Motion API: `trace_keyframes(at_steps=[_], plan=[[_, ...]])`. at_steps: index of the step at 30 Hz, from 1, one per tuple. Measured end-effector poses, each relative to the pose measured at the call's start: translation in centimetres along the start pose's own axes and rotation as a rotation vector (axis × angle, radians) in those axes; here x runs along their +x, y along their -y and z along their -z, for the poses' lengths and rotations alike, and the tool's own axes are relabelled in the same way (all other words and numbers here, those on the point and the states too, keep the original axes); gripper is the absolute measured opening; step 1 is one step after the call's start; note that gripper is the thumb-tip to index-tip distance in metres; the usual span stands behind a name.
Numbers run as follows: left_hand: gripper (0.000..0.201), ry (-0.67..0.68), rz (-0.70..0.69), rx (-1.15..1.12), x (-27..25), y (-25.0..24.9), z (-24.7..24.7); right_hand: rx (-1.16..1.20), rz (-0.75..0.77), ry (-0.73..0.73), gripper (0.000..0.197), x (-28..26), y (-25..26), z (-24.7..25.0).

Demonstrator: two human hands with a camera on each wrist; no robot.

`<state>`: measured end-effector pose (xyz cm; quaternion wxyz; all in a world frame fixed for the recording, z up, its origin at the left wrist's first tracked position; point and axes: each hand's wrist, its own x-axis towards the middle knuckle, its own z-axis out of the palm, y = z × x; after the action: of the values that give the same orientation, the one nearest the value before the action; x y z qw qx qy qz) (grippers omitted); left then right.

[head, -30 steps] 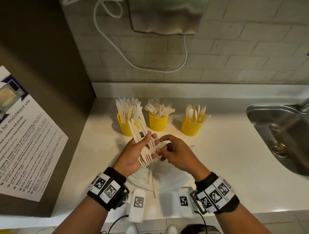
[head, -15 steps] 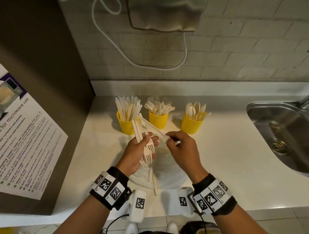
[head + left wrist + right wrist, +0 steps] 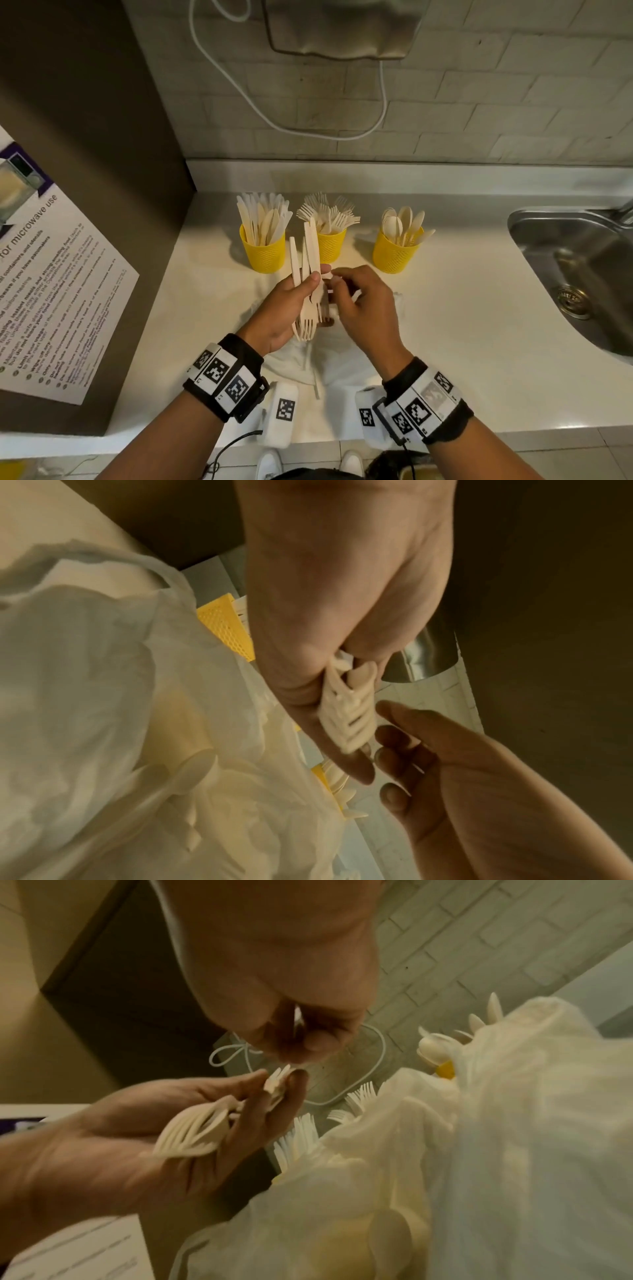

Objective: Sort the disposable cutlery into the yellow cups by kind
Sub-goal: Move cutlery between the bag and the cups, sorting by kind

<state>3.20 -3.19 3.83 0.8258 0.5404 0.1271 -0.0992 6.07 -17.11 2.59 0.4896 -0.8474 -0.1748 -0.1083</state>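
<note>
Three yellow cups stand in a row at the back of the counter: knives in the left cup (image 3: 262,255), forks in the middle cup (image 3: 331,246), spoons in the right cup (image 3: 394,256). My left hand (image 3: 310,291) grips a bundle of pale forks (image 3: 306,320), tines toward me, handles pointing up at the cups. In the left wrist view the bundle's tines (image 3: 346,721) stick out of my palm. My right hand (image 3: 334,279) is against the bundle, its curled fingertips (image 3: 294,1053) pinching what looks like one handle. A white plastic bag (image 3: 349,363) with more cutlery lies under both hands.
A steel sink (image 3: 575,267) is set into the counter at the right. A dark cabinet side with a printed microwave notice (image 3: 51,274) closes off the left. A white cable (image 3: 308,126) hangs on the brick wall behind the cups.
Half a second ago my right hand was drawing one piece sideways out of the bundle. It has come back to the bundle, which my left hand now holds more upright.
</note>
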Motion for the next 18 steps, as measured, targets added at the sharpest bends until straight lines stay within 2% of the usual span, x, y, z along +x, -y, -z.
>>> trace_keyframes(at_steps=[1, 3, 5, 6, 9, 11, 14, 16, 18], plan=[[0.028, 0.015, 0.012, -0.002, -0.1, 0.0, -0.1, 0.007, -0.081, 0.020, 0.023, 0.4, 0.0, 0.1], [0.029, 0.039, 0.038, 0.030, -0.1, 0.2, -0.3, 0.146, -0.252, 0.211, 0.031, 1.3, 0.2, 0.4], [0.030, 0.054, 0.060, 0.062, -0.2, 0.3, -0.5, 0.360, -0.395, 0.365, 0.028, 2.0, 0.6, 0.8], [0.030, 0.063, 0.062, 0.074, -0.2, 0.3, -0.6, 0.412, -0.417, 0.390, 0.026, 2.3, 0.7, 1.0], [0.031, 0.085, 0.073, 0.077, -0.2, 0.3, -0.6, 0.346, -0.353, 0.321, 0.025, 2.7, 0.5, 0.8], [0.033, 0.099, 0.098, 0.021, 0.1, 0.2, -0.4, 0.329, -0.308, 0.174, 0.022, 2.9, 0.4, 0.6], [0.034, 0.044, 0.176, -0.145, 0.6, 0.1, 0.1, 0.391, -0.301, -0.056, 0.020, 3.4, 0.5, 1.3], [0.029, -0.002, 0.167, -0.203, 0.9, 0.0, 0.4, 0.287, -0.210, -0.041, 0.019, 3.5, 0.3, 1.9], [0.026, -0.038, 0.108, -0.192, 1.1, 0.0, 0.5, 0.083, -0.099, 0.129, 0.017, 3.0, 0.2, 1.6]])
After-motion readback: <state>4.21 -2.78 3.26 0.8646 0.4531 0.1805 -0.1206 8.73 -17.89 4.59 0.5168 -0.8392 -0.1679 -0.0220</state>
